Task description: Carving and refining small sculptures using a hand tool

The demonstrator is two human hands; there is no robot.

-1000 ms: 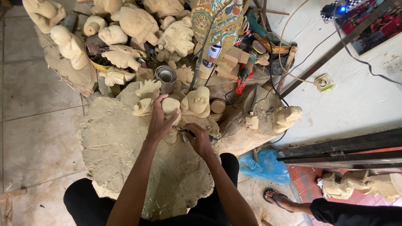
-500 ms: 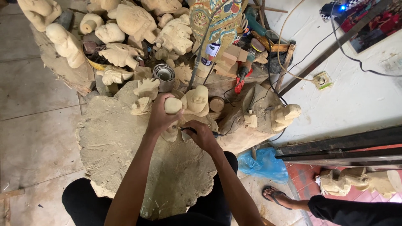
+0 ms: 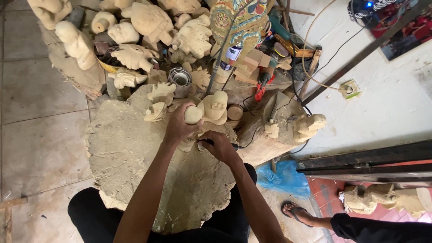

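Note:
My left hand (image 3: 178, 128) grips a pale, rounded wooden carving (image 3: 193, 115) and holds it upright on a big dusty wooden slab (image 3: 126, 157). Close beside it, my right hand (image 3: 219, 146) is closed around a dark carving tool (image 3: 203, 141) whose tip meets the lower part of the carving. A second pale figure carving (image 3: 216, 107) stands just behind the one I hold, touching it or nearly so.
Several unfinished pale wood figures (image 3: 135, 27) crowd the far side. A metal can (image 3: 181, 80), a painted mask (image 3: 238, 22), cables and tools lie behind. Another carving (image 3: 308, 127) rests at right, above a blue plastic bag (image 3: 283, 177). Another person's sandalled foot (image 3: 297, 213) is at lower right.
Both hands and the carving keep nearly the same pose. The camera view has drifted a little, so the scene sits slightly differently in the frame.

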